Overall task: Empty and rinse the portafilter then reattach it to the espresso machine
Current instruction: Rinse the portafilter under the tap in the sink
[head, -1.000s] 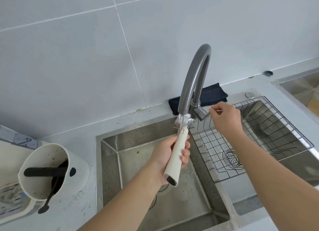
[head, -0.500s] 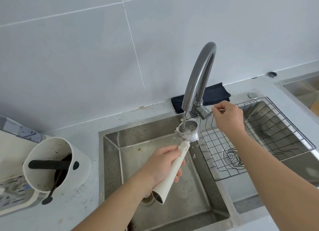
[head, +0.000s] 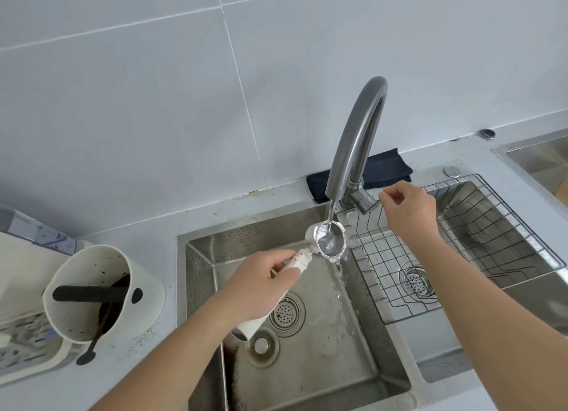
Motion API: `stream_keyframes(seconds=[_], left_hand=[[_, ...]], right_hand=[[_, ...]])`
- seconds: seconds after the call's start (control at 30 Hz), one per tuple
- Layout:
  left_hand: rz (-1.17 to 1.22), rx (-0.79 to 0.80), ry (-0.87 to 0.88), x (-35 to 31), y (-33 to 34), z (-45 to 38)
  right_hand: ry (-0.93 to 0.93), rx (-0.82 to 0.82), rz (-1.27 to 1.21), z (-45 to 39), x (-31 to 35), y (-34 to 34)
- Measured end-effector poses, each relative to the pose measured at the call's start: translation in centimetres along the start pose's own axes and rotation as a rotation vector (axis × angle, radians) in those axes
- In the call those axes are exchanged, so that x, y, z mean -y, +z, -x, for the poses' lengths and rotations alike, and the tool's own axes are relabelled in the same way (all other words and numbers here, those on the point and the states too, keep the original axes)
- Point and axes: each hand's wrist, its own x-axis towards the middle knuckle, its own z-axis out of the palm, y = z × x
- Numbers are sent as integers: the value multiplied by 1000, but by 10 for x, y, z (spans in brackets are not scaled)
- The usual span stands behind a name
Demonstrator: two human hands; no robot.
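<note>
Water fills portafilter point(head: 328, 240) above sink point(head: 396, 380); left hand point(head: 258, 284) clamps its handle, right hand point(head: 405, 209) pinches tap lever.

- Left hand point(head: 256, 283) is wrapped around the cream handle of the portafilter point(head: 327, 238), over the left sink basin point(head: 384, 349).
- Portafilter basket faces up, tilted, directly beneath the faucet point(head: 358, 134) spout.
- Water stream point(head: 330, 214) lands inside the basket and spills over its lower rim into the basin.
- Right hand point(head: 407, 209) pinches the faucet lever, fingers closed on it.
- Wire rack point(head: 479, 244) sits in the right basin.
- Dark cloth point(head: 385, 168) lies behind the faucet base.
- White knock box point(head: 98, 291), stained with coffee grounds, stands on the counter left of the sink.
</note>
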Motion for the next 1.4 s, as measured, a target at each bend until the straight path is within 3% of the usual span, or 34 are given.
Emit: stream_keyframes(seconds=[0.27,0.5,0.83,1.07,1.23,1.4], left_hand=[[41,-142,84,11,-4,3],[170,-144,83,14,15,-2],[636,-72,-136,-3,42,-13],[776,6,-303,-8,34,-13],[650,90,-447,-5,28,-10],[338,11,-409,9,34,-9]], right_hand=[[2,7,-26,-1,-2,-1],[4,2,-34,0,-1,-1],[-2,-2,-34,-1,-2,-1],[6,-11,-58,-2,-4,0],[11,-16,-69,-2,-5,0],[20,-15,-85,-1,-4,0]])
